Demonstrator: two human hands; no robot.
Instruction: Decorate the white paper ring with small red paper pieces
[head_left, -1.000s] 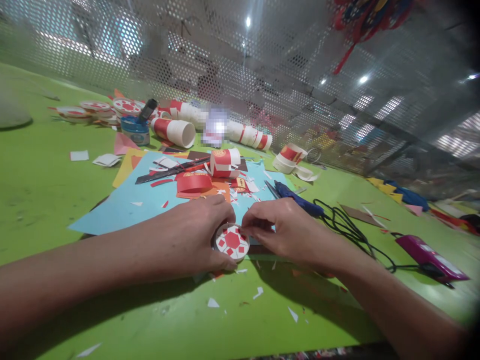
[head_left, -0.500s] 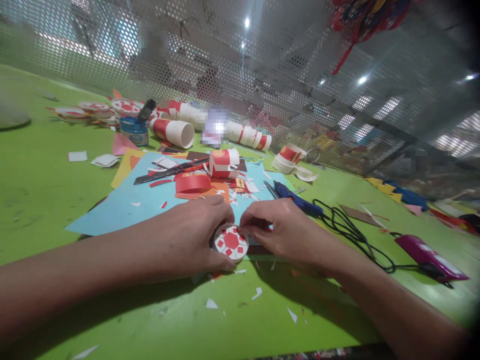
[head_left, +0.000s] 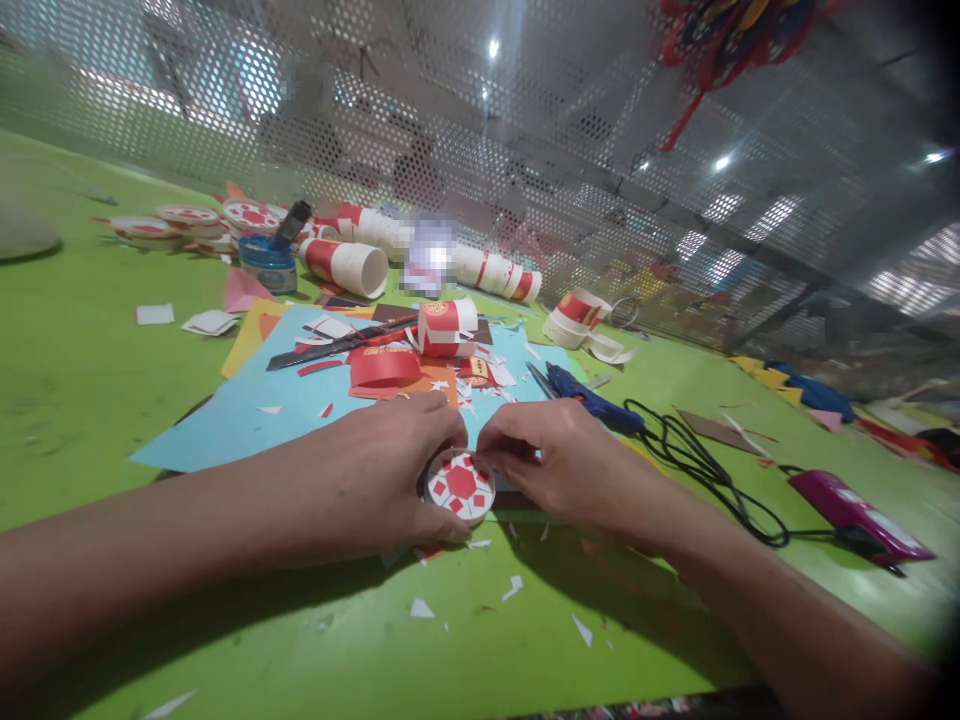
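Note:
A round white paper cup bottom [head_left: 460,484] with a low rim bears a red hexagon and small red squares on its face. Fingers and thumb of my left hand [head_left: 397,470] close around its left side and hold it tilted toward me. At its upper right rim, my right hand [head_left: 536,455] pinches with thumb and forefinger; any small piece between those fingertips is hidden. Beyond the hands, light blue paper [head_left: 225,400] lies under a cut red-and-white paper cup [head_left: 447,328], a curved red cup strip [head_left: 385,366] and paper scraps.
A blue glue gun [head_left: 592,400] lies right of the paper, its black cord running to a magenta power strip [head_left: 859,515]. Farther back are a blue jar [head_left: 268,264], stacked paper cups [head_left: 495,272] and decorated discs [head_left: 187,215]. Scissors [head_left: 341,343] rest on the paper.
Both hands keep almost the same hold on the cup bottom. Only a very slight shift of the right fingertips at the rim shows.

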